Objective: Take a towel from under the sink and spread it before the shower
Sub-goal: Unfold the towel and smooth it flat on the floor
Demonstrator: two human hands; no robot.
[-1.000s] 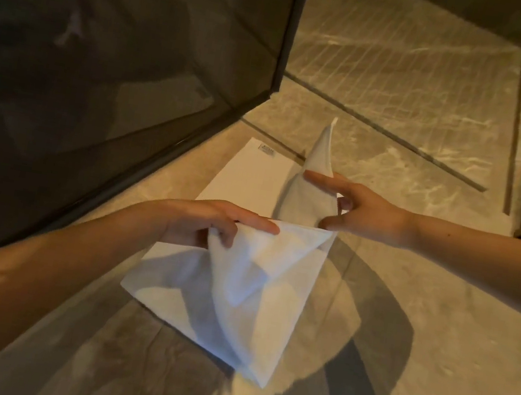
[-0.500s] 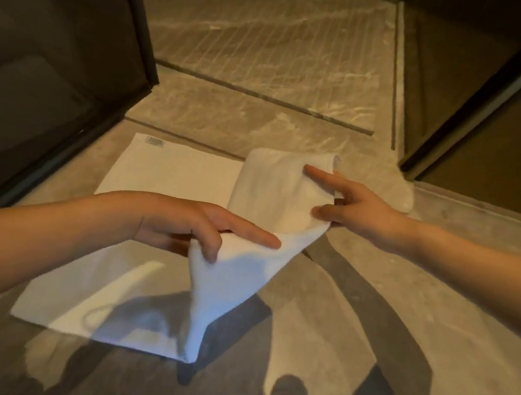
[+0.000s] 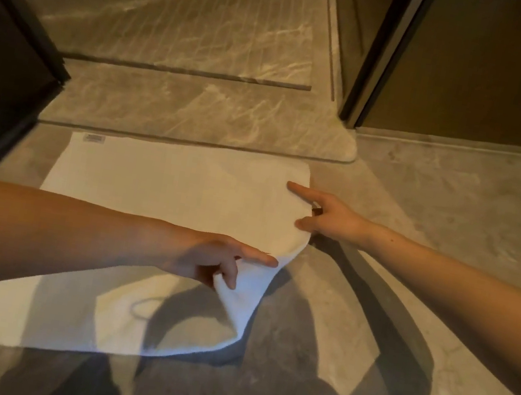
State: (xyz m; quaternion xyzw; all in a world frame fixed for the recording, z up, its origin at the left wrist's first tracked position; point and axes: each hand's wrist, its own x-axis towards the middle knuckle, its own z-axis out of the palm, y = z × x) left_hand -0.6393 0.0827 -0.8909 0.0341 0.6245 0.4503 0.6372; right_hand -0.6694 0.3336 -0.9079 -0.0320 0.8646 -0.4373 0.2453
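Left hand (image 3: 207, 259) pinching, index finger extended, right hand (image 3: 331, 216) also pinching, index pointing forward, both forearms bare

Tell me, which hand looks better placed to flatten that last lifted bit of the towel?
Probably the left hand: it pinches the raised near-right edge of the towel and need only lower it. The right hand holds the far-right edge, already almost flat.

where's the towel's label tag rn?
Head view: the label tag sits on the towel's far-left corner, flat on the floor beside the shower threshold, away from both hands.
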